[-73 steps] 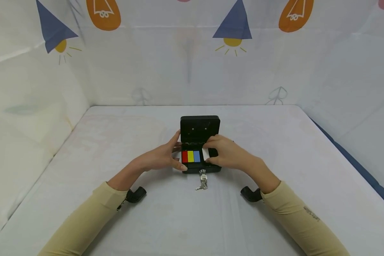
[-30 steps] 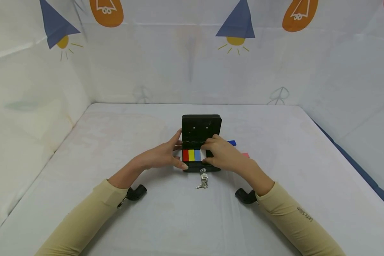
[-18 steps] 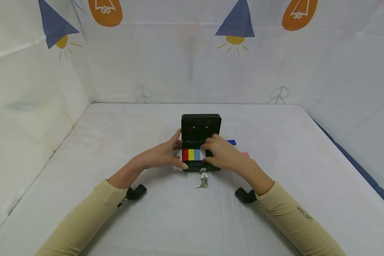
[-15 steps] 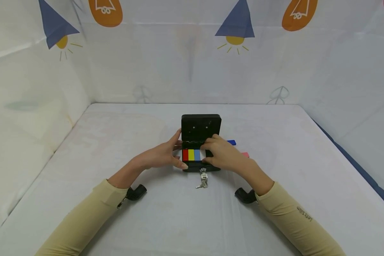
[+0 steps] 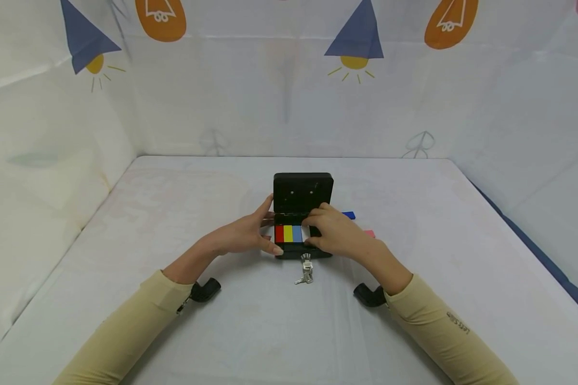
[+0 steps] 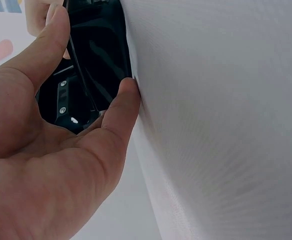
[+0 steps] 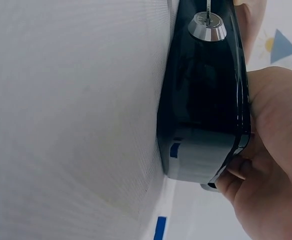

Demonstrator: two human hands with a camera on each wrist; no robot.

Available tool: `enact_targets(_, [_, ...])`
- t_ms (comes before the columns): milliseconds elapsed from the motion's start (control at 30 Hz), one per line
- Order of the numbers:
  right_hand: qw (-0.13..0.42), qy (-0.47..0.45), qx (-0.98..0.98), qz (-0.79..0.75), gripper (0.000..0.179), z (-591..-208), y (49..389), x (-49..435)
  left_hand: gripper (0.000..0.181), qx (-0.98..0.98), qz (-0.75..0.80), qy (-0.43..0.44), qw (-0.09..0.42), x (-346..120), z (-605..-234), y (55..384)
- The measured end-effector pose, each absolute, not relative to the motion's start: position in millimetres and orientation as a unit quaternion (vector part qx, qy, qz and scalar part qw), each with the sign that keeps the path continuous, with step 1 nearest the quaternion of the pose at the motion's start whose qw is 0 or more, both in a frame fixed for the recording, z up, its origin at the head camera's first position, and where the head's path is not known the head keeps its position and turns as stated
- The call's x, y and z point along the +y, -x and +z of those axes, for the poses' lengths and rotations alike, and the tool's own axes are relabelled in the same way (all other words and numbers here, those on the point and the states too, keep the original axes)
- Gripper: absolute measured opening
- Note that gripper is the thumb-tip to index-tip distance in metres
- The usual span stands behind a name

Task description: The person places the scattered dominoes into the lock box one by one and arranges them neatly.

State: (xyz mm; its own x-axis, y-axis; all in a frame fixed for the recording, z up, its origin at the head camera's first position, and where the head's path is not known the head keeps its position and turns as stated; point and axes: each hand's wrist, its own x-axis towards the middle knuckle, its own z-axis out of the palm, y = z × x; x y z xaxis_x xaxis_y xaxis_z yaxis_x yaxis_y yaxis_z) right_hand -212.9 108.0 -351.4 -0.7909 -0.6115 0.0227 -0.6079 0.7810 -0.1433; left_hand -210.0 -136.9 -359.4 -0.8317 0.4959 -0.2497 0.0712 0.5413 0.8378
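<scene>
Spread wide, the left hand (image 5: 238,235) touches the left side of the open black box (image 5: 291,249), while inside the box the right hand (image 5: 340,231) pinches a white block (image 5: 305,232) — alongside a red block (image 5: 279,233), yellow block (image 5: 288,233) and blue block (image 5: 296,233).

Behind the far edge of my white-covered, round-cornered bench (image 5: 428,214) I see a white fabric wall (image 5: 250,101) printed with slate-blue triangular lampshades (image 5: 358,37), yellow half-round bulbs (image 5: 354,62) and orange rounded bulb shapes (image 5: 448,38). A dark blue strip (image 5: 539,251) runs along the bench's right edge.
</scene>
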Motion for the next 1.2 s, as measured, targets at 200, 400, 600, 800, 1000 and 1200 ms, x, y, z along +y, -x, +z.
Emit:
enact_targets(200, [0.022, 0.324, 0.943, -0.078, 0.037, -350, 213, 111, 0.129, 0.844, 0.450, -0.166, 0.240, -136, -358, 209])
enact_targets(400, [0.043, 0.326, 0.935, -0.134, 0.033, -349, 215, 116, 0.129, 0.844, 0.449, -0.162, 0.245, -136, -357, 208])
enact_targets(600, [0.049, 0.332, 0.929, -0.158, 0.031, -347, 218, 121, 0.131, 0.846, 0.446, -0.158, 0.246, -136, -356, 208])
enact_targets(800, [0.047, 0.334, 0.926, -0.170, 0.030, -339, 218, 125, 0.130, 0.849, 0.441, -0.160, 0.243, -135, -355, 208])
enact_targets(1000, [0.032, 0.331, 0.928, -0.169, 0.028, -337, 220, 130, 0.131, 0.851, 0.438, -0.159, 0.243, -135, -355, 208])
enact_targets(1200, [0.029, 0.330, 0.925, -0.185, 0.029, -333, 221, 134, 0.130, 0.852, 0.436, -0.161, 0.241, -135, -357, 209])
